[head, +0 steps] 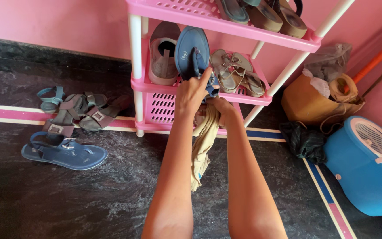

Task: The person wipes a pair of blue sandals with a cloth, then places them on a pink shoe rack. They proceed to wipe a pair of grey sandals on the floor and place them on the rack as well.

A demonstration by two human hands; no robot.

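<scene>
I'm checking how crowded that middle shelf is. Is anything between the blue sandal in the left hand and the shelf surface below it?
Nothing visible. The left hand holds the blue sandal upright in a gap on the pink rack, between a beige shoe and tan sandals. The right hand grips a beige cloth lower down.

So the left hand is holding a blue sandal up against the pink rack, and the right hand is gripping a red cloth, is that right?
Not quite: the cloth is beige, not red, as the head view shows. The rest holds: the left hand holds the blue sandal against the pink rack, and the right hand grips the cloth.
</scene>
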